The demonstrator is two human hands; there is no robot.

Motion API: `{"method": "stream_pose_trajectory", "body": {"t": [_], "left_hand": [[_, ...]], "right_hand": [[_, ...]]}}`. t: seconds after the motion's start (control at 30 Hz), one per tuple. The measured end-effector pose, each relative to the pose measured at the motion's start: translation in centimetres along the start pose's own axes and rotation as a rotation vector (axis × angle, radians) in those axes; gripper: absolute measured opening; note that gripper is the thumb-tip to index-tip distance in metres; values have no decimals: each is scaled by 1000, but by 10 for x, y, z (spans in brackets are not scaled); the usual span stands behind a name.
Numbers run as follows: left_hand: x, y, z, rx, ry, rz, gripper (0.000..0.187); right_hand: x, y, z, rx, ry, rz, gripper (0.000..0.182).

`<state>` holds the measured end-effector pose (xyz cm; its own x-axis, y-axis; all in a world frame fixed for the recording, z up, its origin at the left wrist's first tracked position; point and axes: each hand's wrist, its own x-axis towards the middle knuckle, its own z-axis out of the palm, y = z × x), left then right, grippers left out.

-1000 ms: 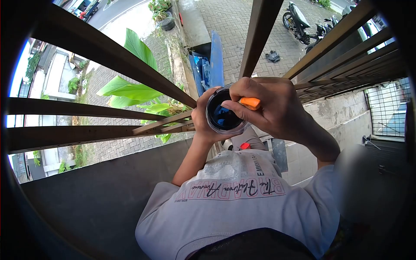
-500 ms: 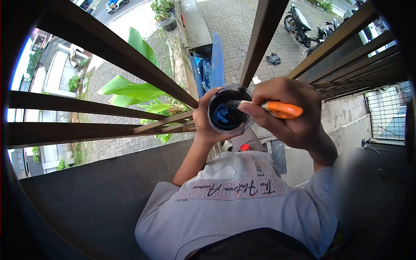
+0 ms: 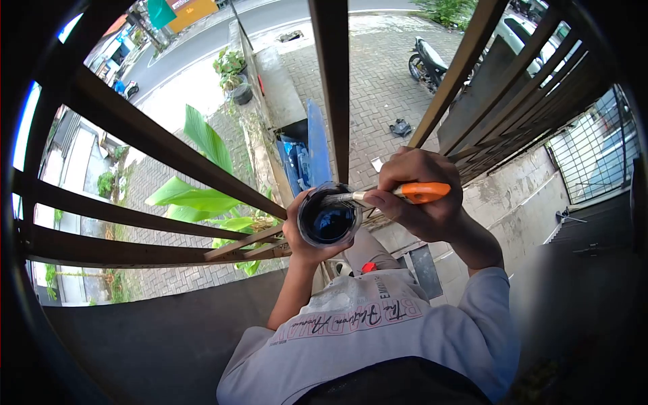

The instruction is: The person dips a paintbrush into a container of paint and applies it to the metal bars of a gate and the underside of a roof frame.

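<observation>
My left hand (image 3: 297,239) is wrapped around a clear plastic cup (image 3: 356,228) in front of my chest. Dark, glossy paint (image 3: 331,223) lies inside it, reflecting some blue light. In my right hand (image 3: 432,212) is a paintbrush (image 3: 424,192) with an orange handle, pinched near its pale metal band. Its bristles reach over the cup and lie against the inner wall near the far rim, above the paint. The fingers of my left hand are partly hidden behind the cup.
Brown metal bars (image 3: 331,88) fan out ahead and to both sides. Beyond them are a leafy plant (image 3: 189,199), an open blue bin (image 3: 318,145), a parked motorcycle (image 3: 428,64) and paving. A concrete wall (image 3: 520,196) runs along the right.
The brush has moved from the middle of the cup to its far inner rim. The cup now tilts more toward me, and the view has shifted, showing more of the street.
</observation>
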<state>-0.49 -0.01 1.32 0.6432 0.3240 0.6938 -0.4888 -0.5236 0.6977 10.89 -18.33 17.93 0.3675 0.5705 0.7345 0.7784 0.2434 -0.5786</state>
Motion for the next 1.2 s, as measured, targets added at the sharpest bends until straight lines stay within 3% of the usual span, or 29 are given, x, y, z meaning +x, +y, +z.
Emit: {"method": "stream_pose_trajectory", "body": {"t": [0.13,0.2,0.27,0.33,0.37,0.47,0.7,0.97,1.03,1.13,1.2], "left_hand": [[-5,-6,1,-128,9,-68,105],[-8,-7,-2,-55,10,-38,105],[-11,-9,-1,-47,-15,-14,105],[-9,-2,1,-133,21,-82,90],[-8,-1,2,-131,12,-94,92],[-7,-3,-1,-23,-1,-20,101],[-4,2,2,-32,38,-43,97],[-7,0,2,1,19,-43,87],[-5,3,3,-45,15,-57,88],[-6,-1,1,8,11,-14,89],[-8,-4,-1,38,-1,-9,89]], "right_hand": [[-3,2,-3,-108,-55,42,21],[-10,1,-4,100,173,228,21],[-12,6,-5,103,185,222,21],[-15,8,-4,322,170,470,21],[-15,5,-4,438,189,557,22],[-21,15,6,363,258,487,21],[-22,17,4,521,228,566,23],[-31,22,5,465,252,558,23],[-30,18,0,671,243,590,22],[-35,22,6,472,225,493,22],[-32,19,2,582,234,544,22]]}}
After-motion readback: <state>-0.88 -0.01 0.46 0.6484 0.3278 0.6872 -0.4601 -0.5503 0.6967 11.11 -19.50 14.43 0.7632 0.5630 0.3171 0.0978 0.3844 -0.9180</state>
